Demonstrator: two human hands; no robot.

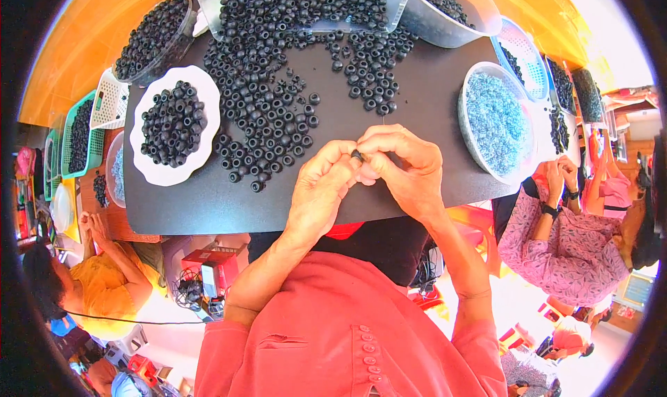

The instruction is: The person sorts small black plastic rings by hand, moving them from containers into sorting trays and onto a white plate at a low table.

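Both hands meet above the near middle of the dark table (417,136). My left hand (321,188) pinches a small black ring-shaped piece (357,155) between thumb and forefinger. My right hand (410,171) closes on the same piece from the other side, its fingertips touching those of the left. Fingers cover most of the piece. A thin upright line shows just above the right fingers; I cannot tell what it is. Many loose black ring-shaped pieces (271,129) spread over the table beyond my left hand, spilling from a clear tray (333,27) at the far edge.
A white scalloped plate (165,178) of finished-looking black pieces lies left. On the right is a clear tub (486,69) of small bluish translucent parts. More black pieces fill a clear bowl (186,39) far left and a tub (434,32) far right. Co-workers sit at both sides.
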